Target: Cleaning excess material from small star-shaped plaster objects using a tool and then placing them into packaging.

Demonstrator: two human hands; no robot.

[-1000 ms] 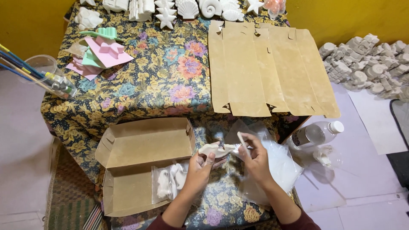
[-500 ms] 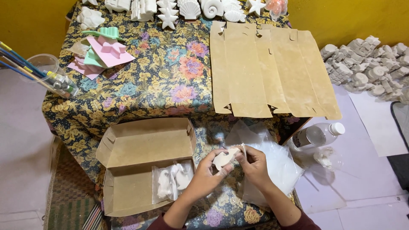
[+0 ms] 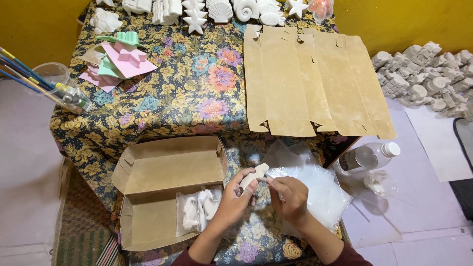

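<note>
White plaster piece (image 3: 254,176) pinched in left hand (image 3: 235,197) grip, just right of the open cardboard box (image 3: 170,170). Right hand (image 3: 290,197) grip pressed on clear plastic bags (image 3: 315,184), touching the piece. Bagged white figures (image 3: 199,209) lie inside the box. Flat cardboard sheets (image 3: 310,83) lie beyond it on the counter (image 3: 197,103).

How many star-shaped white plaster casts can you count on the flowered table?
3: two starfish casts stacked near the back edge, upper and lower, and one further right by the shells. More may lie beyond the frame's top edge.
</note>
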